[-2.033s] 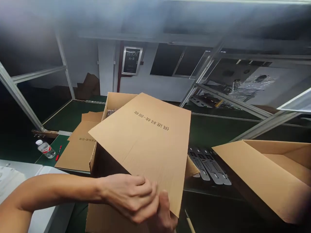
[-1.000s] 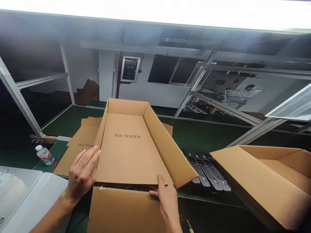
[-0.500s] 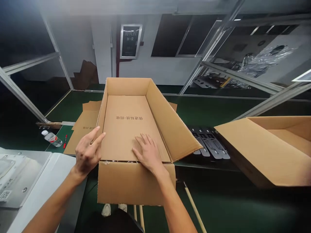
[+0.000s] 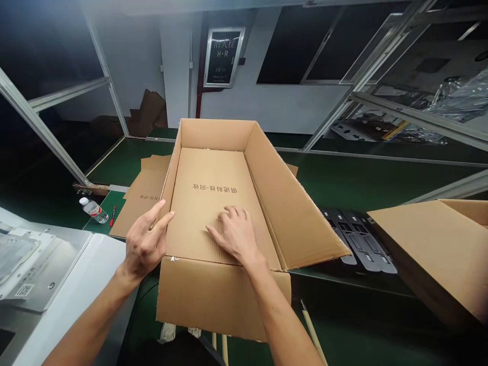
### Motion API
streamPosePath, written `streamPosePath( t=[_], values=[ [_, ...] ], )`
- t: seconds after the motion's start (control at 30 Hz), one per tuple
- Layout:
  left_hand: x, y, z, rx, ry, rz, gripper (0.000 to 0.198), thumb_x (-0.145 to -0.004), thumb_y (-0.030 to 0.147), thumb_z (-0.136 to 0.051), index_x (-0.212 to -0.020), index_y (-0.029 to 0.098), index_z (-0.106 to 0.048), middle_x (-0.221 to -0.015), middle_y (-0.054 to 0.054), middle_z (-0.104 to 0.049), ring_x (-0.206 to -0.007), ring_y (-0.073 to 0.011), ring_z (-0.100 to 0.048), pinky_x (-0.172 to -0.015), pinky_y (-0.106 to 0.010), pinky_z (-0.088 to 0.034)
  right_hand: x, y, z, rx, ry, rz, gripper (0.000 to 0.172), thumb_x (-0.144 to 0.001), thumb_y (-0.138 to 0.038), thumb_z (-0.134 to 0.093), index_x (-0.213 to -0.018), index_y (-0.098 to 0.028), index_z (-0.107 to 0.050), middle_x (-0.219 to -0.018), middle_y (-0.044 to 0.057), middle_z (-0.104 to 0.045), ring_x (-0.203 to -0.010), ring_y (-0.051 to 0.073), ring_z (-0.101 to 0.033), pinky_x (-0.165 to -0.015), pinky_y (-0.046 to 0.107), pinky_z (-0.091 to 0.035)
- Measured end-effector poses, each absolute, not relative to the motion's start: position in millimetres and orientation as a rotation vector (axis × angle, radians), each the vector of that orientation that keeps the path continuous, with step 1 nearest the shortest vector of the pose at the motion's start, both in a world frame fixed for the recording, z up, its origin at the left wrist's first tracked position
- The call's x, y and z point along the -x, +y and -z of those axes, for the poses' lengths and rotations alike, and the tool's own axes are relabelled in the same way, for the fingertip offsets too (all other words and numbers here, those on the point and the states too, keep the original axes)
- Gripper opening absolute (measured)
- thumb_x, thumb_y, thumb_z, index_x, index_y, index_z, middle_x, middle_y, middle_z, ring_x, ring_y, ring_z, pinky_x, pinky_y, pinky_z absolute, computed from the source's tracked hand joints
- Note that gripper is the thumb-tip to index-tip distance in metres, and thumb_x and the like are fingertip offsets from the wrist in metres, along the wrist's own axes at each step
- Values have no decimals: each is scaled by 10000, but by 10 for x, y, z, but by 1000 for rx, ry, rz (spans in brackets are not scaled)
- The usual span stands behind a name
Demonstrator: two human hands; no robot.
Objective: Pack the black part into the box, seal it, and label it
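Note:
An open cardboard box (image 4: 213, 300) stands on the green table in front of me, its flaps up. A flat cardboard sheet (image 4: 213, 173) with printed characters lies inside it. My right hand (image 4: 232, 235) rests flat on the sheet's near part, fingers spread. My left hand (image 4: 147, 244) is at the box's left wall near the front corner, thumb and forefinger against the edge, other fingers curled, holding nothing.
More flat cardboard (image 4: 141, 198) lies left of the box, with a water bottle (image 4: 94, 210) and a red pen (image 4: 112, 215). Dark metal plates (image 4: 358, 239) lie to the right, beside a second open box (image 4: 434, 254). A white machine top (image 4: 49, 274) is near left.
The sheet, held tilted above the box two seconds ago, now lies flat inside. My right hand moved from its near edge onto its surface; my left hand went to the box's left wall.

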State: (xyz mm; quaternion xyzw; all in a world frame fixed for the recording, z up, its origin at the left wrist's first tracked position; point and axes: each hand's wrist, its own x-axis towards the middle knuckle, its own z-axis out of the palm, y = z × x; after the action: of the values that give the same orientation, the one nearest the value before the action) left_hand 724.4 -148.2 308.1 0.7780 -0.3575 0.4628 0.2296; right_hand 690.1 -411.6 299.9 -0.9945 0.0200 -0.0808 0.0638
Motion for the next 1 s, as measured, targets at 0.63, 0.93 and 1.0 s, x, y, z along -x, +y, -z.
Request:
streamPosePath(
  t=[0.63,0.93,1.0],
  values=[
    [-7159,-1705,-2970,-2090,-950,-1198,665,-900,-91,-604,-1502,189,-582,-1486,-174,-628,-1353,-262,-653,-1055,-358,-606,-7916,-4056,-2741,2838,-2,-168,881,-939,-768,-503,-1654,-266,-386,-1796,128,-172,-1668,355,-66,-1321,635,27],
    [-7191,-1626,-2912,-2044,-866,-1221,761,-911,-88,-613,-1571,275,-509,-1512,-143,-626,-1367,-256,-651,-1009,-356,-628,-7820,-4143,-2852,2724,-64,-9,792,-968,-675,-549,-1622,-242,-436,-1769,150,-256,-1656,357,-152,-1331,646,-78],
    [-7190,-1594,-2938,-2036,-879,-1221,754,-898,-102,-612,-1547,274,-537,-1519,-138,-623,-1362,-259,-655,-1022,-362,-625,-7621,-4196,-2865,2657,-93,210,707,-997,-604,-532,-1588,-220,-480,-1731,153,-348,-1635,341,-237,-1338,615,-143]
  ],
)
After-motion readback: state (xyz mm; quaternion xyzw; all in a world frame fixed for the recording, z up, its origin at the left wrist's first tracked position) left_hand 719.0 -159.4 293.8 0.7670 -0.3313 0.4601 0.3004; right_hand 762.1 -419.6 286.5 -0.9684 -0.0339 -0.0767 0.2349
